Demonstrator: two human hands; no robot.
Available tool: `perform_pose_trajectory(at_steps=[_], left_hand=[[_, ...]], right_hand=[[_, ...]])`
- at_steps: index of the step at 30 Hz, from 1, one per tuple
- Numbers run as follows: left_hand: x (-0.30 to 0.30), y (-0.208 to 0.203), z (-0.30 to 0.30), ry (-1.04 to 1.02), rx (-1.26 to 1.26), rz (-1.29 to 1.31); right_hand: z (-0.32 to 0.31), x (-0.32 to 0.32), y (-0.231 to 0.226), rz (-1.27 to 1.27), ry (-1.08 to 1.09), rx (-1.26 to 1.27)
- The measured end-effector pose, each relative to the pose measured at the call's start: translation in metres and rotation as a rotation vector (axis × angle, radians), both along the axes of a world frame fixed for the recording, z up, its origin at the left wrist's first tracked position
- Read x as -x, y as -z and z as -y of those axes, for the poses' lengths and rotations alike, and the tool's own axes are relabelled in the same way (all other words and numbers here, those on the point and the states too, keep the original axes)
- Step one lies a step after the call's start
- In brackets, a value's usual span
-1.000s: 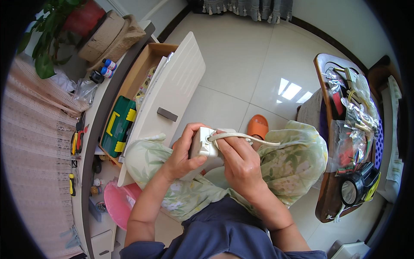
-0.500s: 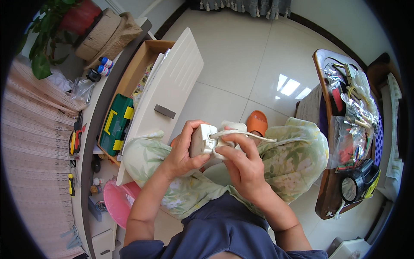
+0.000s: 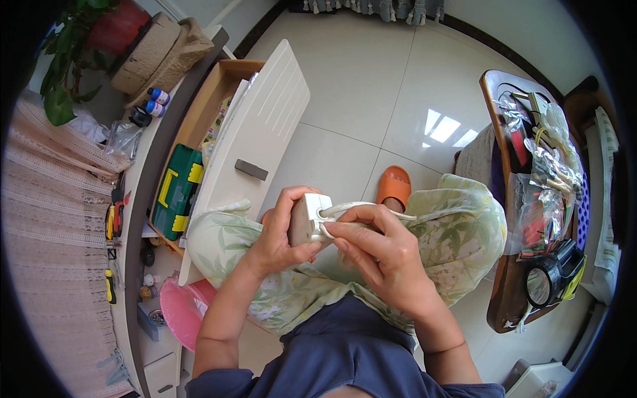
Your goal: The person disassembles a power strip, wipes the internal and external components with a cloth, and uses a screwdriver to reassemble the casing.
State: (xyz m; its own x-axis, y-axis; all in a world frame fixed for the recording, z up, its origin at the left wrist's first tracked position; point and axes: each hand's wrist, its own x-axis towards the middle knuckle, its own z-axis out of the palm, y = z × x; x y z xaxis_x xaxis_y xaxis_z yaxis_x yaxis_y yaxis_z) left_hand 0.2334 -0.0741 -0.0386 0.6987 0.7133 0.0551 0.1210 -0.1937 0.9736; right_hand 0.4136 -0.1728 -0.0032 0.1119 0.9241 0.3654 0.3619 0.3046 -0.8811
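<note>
My left hand is wrapped round a white box-shaped electrical device, held up over my lap with one end turned to the right. A white cable comes out of that end and runs right, above my other hand. At the same end, my right hand pinches a short bend of white cable between thumb and forefinger, close against the box. Its remaining fingers are curled underneath. The far side of the device is hidden from me.
An open drawer on my left holds a green and yellow toolbox. Below it stands a pink bin. To the right, a small table carries bagged parts and a black flashlight.
The right hand has shifted from gripping a bulky white part beside the box to pinching at the box's cable end. That bulky part no longer shows. The left hand keeps its hold.
</note>
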Motion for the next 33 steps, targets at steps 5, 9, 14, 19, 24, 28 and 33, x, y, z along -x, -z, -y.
perform_pose_trajectory(at_steps=[5,9,14,19,24,28,33], left_hand=[[0.002,0.009,-0.002,0.035,-0.230,-0.072],[-0.002,0.007,-0.002,0.020,-0.361,-0.190],[-0.001,0.006,-0.001,0.036,-0.046,-0.015],[0.000,0.009,0.004,0.082,0.144,0.084],[-0.001,-0.002,0.003,0.101,0.107,-0.050],[0.001,0.003,0.000,0.089,-0.234,-0.106],[-0.007,0.007,-0.001,0.053,-0.641,-0.075]], right_hand=[[-0.001,-0.006,0.000,0.071,-0.023,0.008],[-0.002,0.003,-0.001,-0.010,0.053,0.086],[-0.002,0.005,0.001,0.004,0.022,-0.067],[-0.003,-0.015,-0.004,0.264,-0.149,-0.186],[-0.007,-0.018,-0.001,0.185,-0.160,-0.183],[0.000,-0.007,0.002,-0.045,-0.072,0.045],[0.002,0.001,0.011,-0.586,0.033,0.328]])
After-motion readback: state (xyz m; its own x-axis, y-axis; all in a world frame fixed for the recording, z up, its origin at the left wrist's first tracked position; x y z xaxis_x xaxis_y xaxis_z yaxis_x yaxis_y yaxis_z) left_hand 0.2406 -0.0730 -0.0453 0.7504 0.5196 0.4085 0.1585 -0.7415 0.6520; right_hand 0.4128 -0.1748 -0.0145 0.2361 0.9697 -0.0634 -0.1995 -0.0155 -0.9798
